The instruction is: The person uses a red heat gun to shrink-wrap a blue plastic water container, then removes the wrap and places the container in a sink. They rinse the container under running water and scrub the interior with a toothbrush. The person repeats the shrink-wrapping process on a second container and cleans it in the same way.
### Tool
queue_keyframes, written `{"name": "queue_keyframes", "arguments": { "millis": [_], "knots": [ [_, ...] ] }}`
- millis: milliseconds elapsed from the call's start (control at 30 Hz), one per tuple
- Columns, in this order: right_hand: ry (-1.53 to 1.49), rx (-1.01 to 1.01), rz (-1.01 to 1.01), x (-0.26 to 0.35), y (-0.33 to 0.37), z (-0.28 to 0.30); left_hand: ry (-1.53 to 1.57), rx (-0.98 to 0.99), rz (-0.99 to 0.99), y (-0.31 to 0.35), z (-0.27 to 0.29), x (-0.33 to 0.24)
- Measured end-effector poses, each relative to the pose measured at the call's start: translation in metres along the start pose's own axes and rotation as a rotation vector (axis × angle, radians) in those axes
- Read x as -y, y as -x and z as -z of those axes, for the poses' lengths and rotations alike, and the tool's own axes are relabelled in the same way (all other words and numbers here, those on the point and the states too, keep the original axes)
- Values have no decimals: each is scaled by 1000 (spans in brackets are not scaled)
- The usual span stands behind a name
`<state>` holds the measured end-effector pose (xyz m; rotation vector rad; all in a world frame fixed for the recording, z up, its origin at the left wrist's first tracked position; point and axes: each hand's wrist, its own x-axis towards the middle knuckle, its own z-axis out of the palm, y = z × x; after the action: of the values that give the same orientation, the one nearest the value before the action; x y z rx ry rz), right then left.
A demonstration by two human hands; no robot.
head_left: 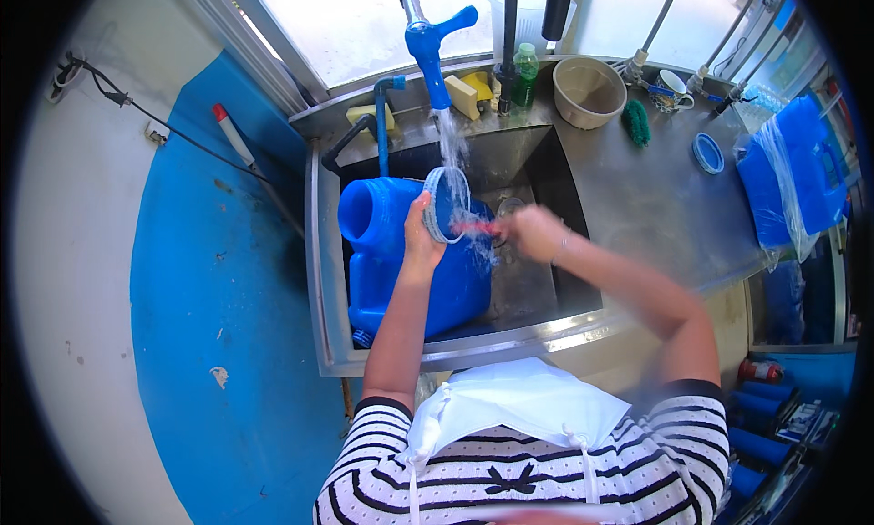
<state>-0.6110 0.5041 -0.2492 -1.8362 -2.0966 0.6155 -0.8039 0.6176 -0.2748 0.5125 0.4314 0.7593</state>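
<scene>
My left hand (pixel 421 243) grips a round blue lid (pixel 442 202) by its rim, tilted up under the tap (pixel 426 51). Water (pixel 447 138) runs from the tap into the lid and splashes off it. My right hand (pixel 537 234), blurred by motion, is closed round a red-handled tool (pixel 478 226) that looks like a brush. Its tip meets the lid's inner face; the head is lost in spray. Behind my left hand, a large blue jug (pixel 460 288) lies in the steel sink (pixel 537 288), its uncapped mouth facing left.
Sponges (pixel 462 97), a green bottle (pixel 525 70) and a beige tub (pixel 590 92) line the back ledge. On the right counter (pixel 655 197) lie a green scrubber (pixel 635 122), a patterned mug (pixel 669 88) and another blue lid (pixel 707 153). A second blue jug (pixel 792 174) stands beyond.
</scene>
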Motion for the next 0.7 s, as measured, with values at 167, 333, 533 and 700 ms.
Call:
{"name": "queue_keyframes", "arguments": {
  "millis": [167,333,533,700],
  "knots": [
    [-772,245,-261,-14,12,-30,-10,52,-24,-8,8,30],
    [536,-146,-240,-15,-9,56,-217,-119,117,-10,-2,54],
    [722,-690,466,21,-25,67,45,-82,171,-7,-27,43],
    [472,-413,-234,-10,-5,36,-53,-123,67,-3,-11,37]
  ]
}}
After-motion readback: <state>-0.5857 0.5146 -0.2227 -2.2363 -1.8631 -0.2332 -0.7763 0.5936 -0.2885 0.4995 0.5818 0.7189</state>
